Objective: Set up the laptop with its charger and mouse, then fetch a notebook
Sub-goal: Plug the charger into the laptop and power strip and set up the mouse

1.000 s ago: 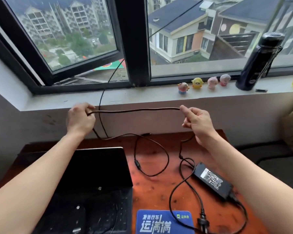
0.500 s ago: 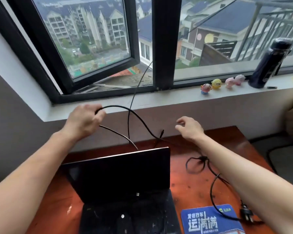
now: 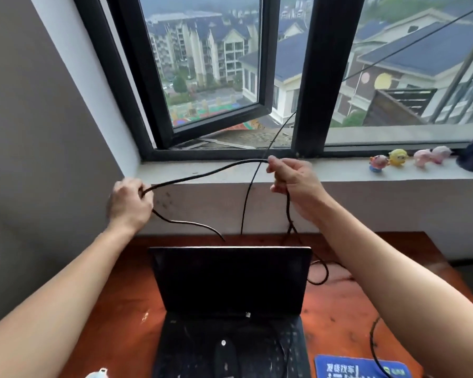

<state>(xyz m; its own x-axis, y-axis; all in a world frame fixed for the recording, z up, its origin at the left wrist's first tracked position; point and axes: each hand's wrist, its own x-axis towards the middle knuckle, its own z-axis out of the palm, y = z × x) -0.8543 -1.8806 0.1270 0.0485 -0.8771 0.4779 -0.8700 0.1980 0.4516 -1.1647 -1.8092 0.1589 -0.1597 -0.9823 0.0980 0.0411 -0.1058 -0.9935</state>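
Observation:
An open black laptop (image 3: 230, 279) with a dark screen stands on the reddish wooden desk (image 3: 336, 320). A black mouse (image 3: 225, 356) lies on its keyboard. My left hand (image 3: 130, 203) grips the black charger cable (image 3: 202, 174) above and left of the screen. My right hand (image 3: 292, 184) pinches the same cable higher up, near the window sill, so a length of cable spans between both hands. From each hand the cable hangs down behind the screen. The charger brick is out of view.
A blue mouse pad (image 3: 361, 368) lies at the front right, with a cable loop (image 3: 318, 274) beside the laptop. Small toy figures (image 3: 397, 158) stand on the window sill (image 3: 339, 171). A second thin wire (image 3: 273, 143) runs out through the open window. The grey wall (image 3: 38, 159) is close on the left.
The view has shifted left. My right hand, which was open and off the cable half a second ago, has risen and taken hold of it again; my left hand kept its grip.

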